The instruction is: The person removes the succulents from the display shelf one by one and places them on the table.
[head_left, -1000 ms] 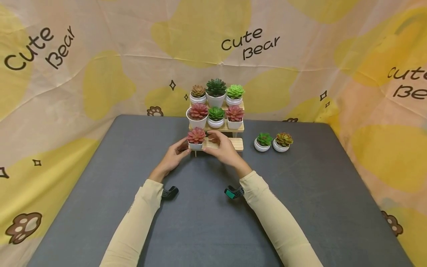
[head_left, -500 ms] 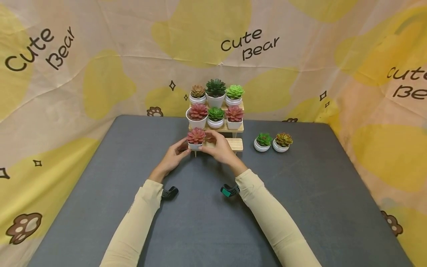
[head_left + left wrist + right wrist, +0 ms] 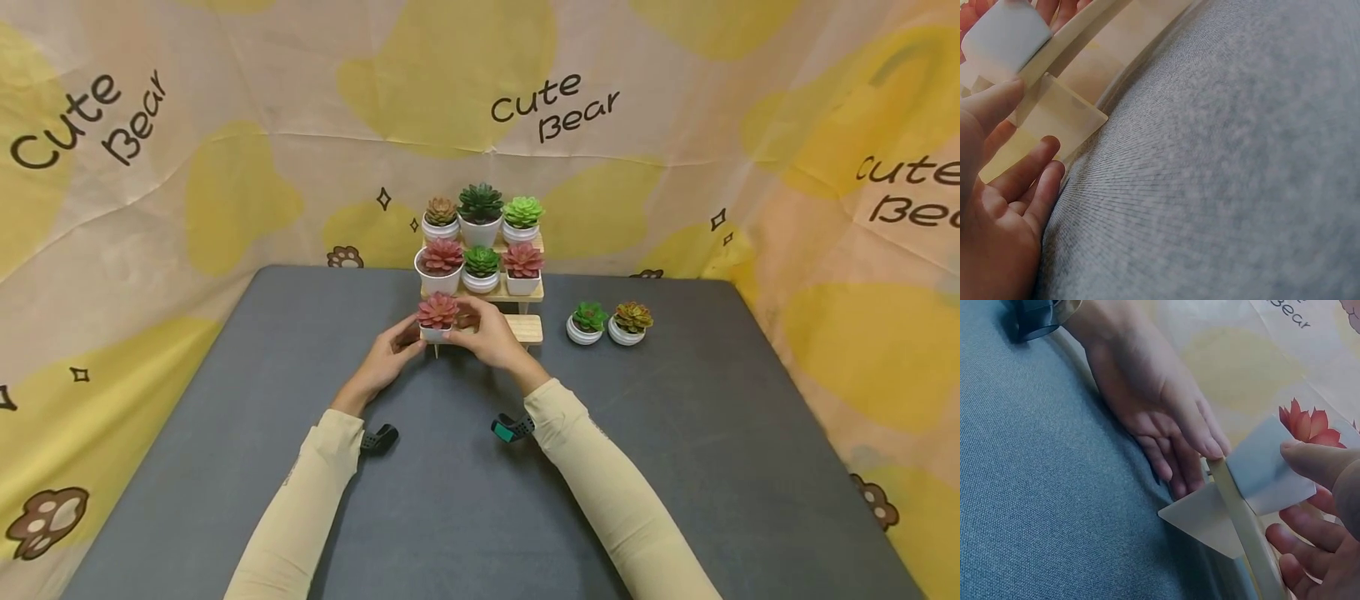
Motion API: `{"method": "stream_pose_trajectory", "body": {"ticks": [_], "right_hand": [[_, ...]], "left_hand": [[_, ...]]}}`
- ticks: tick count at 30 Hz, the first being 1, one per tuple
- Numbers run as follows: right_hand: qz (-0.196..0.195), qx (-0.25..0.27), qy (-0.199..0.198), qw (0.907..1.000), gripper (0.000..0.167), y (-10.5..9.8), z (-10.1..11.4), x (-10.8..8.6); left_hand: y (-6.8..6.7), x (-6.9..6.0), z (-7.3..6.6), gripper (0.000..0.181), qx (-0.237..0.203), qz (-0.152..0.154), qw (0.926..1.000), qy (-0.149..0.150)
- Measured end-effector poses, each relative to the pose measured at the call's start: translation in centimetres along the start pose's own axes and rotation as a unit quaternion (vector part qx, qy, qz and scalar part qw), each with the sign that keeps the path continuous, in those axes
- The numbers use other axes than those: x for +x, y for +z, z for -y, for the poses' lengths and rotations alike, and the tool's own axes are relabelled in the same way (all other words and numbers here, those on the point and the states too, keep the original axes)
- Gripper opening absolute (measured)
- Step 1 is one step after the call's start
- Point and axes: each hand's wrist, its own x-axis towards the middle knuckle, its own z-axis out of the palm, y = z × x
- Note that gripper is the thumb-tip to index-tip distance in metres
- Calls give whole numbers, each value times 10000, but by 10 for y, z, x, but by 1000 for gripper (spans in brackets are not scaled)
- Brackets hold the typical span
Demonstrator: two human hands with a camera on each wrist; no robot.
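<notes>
Yellow-and-cream printed cloth [image 3: 450,92] hangs behind a grey tabletop [image 3: 450,500]. Just left of the frame's centre, the right hand [image 3: 491,335] pinches a pink-red succulent in a white square pot [image 3: 437,312], at the left end of the pale wooden three-tier stand's [image 3: 525,328] lowest shelf. Whether the left hand [image 3: 384,364], touching that end, grips is unclear. Pushing too far left could tip the pot off; jolting the stand could topple the potted succulents [image 3: 482,265] above.
</notes>
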Motion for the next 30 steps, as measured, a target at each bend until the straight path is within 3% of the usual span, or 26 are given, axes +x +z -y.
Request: {"method": "stream_pose_trajectory", "body": {"ticks": [8, 17, 30], "right_hand": [[75, 149, 214, 9996, 53, 0, -1, -1], [189, 163, 113, 9996, 51, -8, -1, -12], [198, 300, -125, 9993, 56, -26, 2, -33]], "left_hand": [[-1, 1, 3, 59, -103, 46, 9999, -33], [0, 2, 3, 57, -163, 58, 9998, 122], [0, 2, 3, 57, -99, 36, 9999, 100]]}}
